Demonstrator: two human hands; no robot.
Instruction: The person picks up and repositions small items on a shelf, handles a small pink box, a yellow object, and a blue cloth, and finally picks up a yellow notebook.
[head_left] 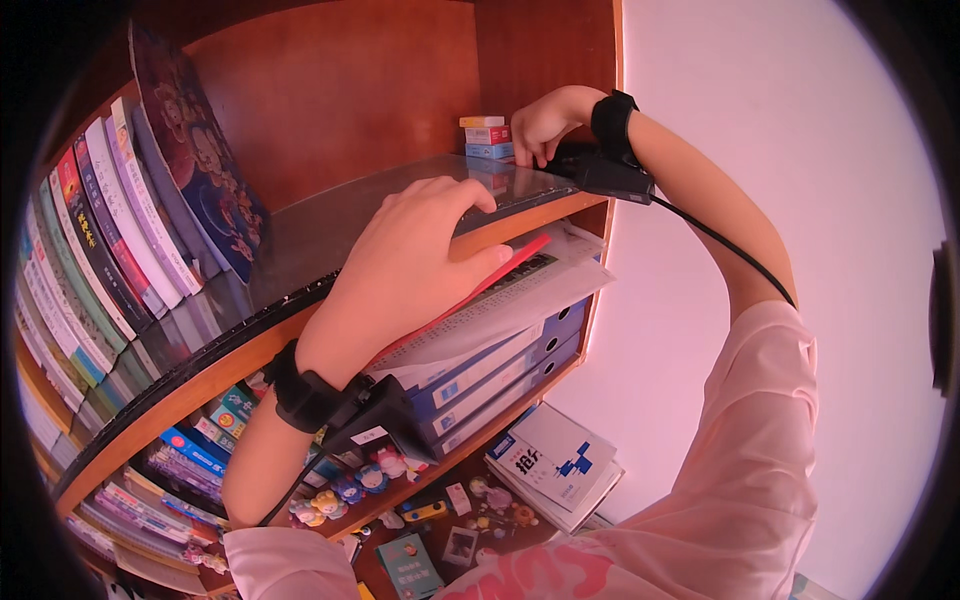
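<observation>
My left hand [425, 245] is open over the front edge of the glass-topped shelf [320, 215], thumb apart from the bent fingers. It holds nothing that I can see; a red-edged sheaf of papers [490, 300] lies just below the thumb. Farther back on the right, my right hand [553, 122] reaches down to the shelf top with its fingers curled. Close beside its fingertips stands a stack of small boxes: a yellow one [481, 121], a red one [487, 135] and a blue one [489, 151]. Whatever is between the right fingers is hidden.
Books [110, 220] stand in a row at the left, with a dark picture-covered board [195, 150] against them. Blue file boxes [500, 375] fill the shelf below. Small figurines [370, 475], a white book [555, 455] and trinkets sit lower. A white wall [770, 150] borders the right.
</observation>
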